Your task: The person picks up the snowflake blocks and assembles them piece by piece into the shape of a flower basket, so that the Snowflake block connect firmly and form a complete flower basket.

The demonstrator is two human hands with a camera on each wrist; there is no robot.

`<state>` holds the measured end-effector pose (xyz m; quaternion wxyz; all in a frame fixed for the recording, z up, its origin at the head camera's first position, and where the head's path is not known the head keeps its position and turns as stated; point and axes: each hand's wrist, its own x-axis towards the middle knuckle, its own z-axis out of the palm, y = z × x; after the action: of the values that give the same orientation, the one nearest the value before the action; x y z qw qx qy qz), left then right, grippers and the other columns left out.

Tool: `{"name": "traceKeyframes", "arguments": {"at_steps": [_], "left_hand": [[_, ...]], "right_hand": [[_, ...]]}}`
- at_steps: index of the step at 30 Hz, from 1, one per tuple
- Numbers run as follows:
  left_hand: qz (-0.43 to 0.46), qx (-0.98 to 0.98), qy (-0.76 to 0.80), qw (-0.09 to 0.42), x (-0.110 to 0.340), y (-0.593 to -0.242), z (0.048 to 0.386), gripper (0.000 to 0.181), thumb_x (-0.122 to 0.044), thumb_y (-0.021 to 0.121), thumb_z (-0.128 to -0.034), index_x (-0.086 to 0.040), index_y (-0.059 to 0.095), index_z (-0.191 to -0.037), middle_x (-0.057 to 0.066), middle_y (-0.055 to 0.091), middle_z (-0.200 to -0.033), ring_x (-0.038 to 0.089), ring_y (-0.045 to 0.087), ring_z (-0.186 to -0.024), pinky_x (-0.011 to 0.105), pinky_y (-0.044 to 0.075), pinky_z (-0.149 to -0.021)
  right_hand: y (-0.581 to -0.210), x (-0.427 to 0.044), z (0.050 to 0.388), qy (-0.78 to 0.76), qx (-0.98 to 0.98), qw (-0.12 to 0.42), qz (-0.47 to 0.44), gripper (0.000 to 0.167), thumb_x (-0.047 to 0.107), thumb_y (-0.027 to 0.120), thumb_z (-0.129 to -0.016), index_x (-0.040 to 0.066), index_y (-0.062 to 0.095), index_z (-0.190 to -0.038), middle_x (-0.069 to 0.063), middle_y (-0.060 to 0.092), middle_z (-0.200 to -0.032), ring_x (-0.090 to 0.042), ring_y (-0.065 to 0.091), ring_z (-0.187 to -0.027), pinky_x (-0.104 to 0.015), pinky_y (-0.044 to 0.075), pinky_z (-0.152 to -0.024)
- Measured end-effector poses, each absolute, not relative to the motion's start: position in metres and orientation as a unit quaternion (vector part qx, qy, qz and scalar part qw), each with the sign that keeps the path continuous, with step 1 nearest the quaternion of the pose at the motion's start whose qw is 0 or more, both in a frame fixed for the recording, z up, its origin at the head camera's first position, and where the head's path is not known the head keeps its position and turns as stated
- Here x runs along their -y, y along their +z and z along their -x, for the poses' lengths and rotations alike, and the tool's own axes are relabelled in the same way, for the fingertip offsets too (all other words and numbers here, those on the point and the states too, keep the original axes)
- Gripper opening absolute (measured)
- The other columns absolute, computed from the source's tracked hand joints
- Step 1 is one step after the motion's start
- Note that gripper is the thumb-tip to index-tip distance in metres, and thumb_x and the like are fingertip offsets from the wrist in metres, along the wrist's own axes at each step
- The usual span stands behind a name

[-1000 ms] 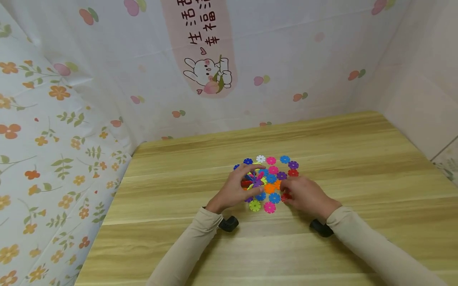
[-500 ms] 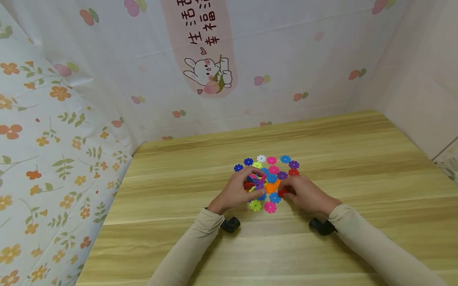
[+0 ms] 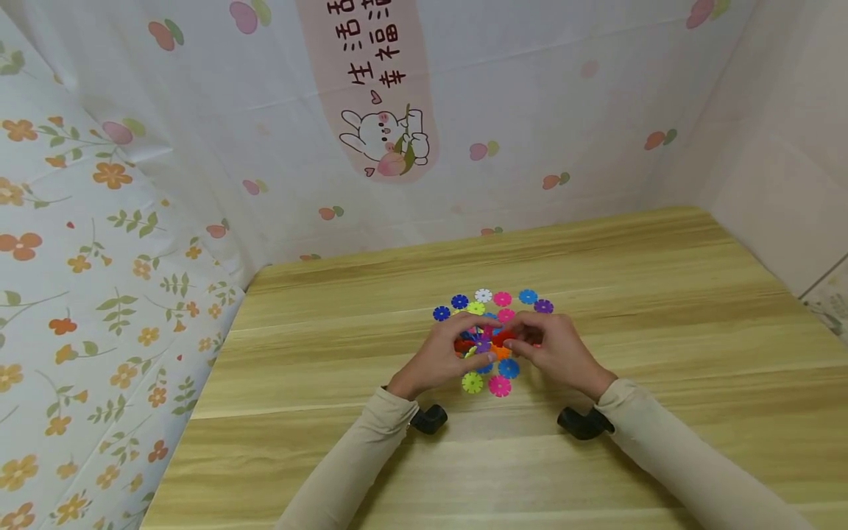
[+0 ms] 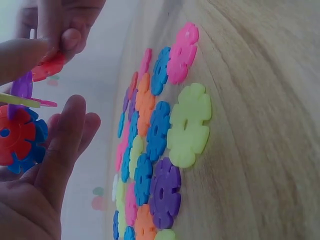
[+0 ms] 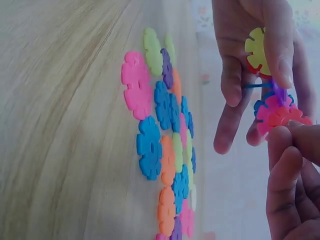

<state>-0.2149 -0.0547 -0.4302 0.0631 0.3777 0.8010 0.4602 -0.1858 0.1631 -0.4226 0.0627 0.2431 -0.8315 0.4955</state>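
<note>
Cluster [image 3: 481, 344] is gripped by left hand [image 3: 445, 355], red disc [image 5: 286, 117] by right hand [image 3: 562, 352]; loose discs [image 3: 500, 380] are partly obscured by both.

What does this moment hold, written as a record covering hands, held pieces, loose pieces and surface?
Left hand: holds a cluster of interlocked multicoloured flower-shaped plastic discs
Right hand: pinches a red flower-shaped plastic disc beside the cluster
Red disc joined: cannot tell
Loose pieces: multicoloured flower-shaped plastic discs, lying flat
Surface: wood-grain tabletop
Backdrop: white printed sheet
</note>
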Motion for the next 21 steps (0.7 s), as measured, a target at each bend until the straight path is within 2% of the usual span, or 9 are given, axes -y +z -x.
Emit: {"name": "traceKeyframes", "arguments": {"at_steps": [6, 11, 16, 21], "left_hand": [[-0.372, -0.795, 0.475, 0.065, 0.051, -0.431, 0.214, 0.046, -0.022, 0.071, -0.0836, -0.018, 0.055, -0.127, -0.003, 0.052, -0.125, 0.014, 0.050, -0.111, 0.027, 0.047, -0.086], [-0.373, -0.799, 0.468, 0.060, 0.049, -0.430, 0.212, 0.046, -0.020, 0.071, -0.0839, -0.016, 0.055, -0.127, 0.002, 0.054, -0.123, 0.013, 0.051, -0.108, 0.025, 0.048, -0.084], [-0.378, -0.813, 0.440, 0.051, 0.047, -0.426, 0.210, 0.044, -0.024, 0.066, -0.0877, -0.019, 0.052, -0.130, 0.002, 0.053, -0.121, 0.010, 0.049, -0.105, 0.023, 0.047, -0.081], [-0.374, -0.812, 0.441, 0.077, 0.043, -0.422, 0.208, 0.047, -0.027, 0.059, -0.0922, -0.020, 0.045, -0.136, 0.002, 0.047, -0.122, 0.011, 0.048, -0.101, 0.022, 0.048, -0.078]], "right_hand": [[-0.423, -0.159, 0.185, 0.478, 0.835, 0.087, -0.258, 0.015, 0.000, 0.072, -0.079, 0.010, 0.068, -0.090, 0.005, 0.063, -0.081, -0.009, 0.058, -0.065, -0.025, 0.053, -0.061], [-0.421, -0.155, 0.183, 0.436, 0.846, 0.139, -0.274, 0.016, -0.002, 0.075, -0.075, 0.008, 0.070, -0.086, 0.004, 0.064, -0.081, -0.006, 0.058, -0.066, -0.022, 0.052, -0.059], [-0.421, -0.152, 0.181, 0.412, 0.849, 0.184, -0.274, 0.014, -0.002, 0.075, -0.075, 0.006, 0.071, -0.085, 0.002, 0.066, -0.082, -0.004, 0.058, -0.064, -0.021, 0.051, -0.056], [-0.423, -0.150, 0.180, 0.406, 0.848, 0.214, -0.267, 0.012, -0.002, 0.075, -0.075, 0.006, 0.071, -0.083, 0.003, 0.066, -0.079, -0.003, 0.057, -0.061, -0.020, 0.050, -0.054]]}}
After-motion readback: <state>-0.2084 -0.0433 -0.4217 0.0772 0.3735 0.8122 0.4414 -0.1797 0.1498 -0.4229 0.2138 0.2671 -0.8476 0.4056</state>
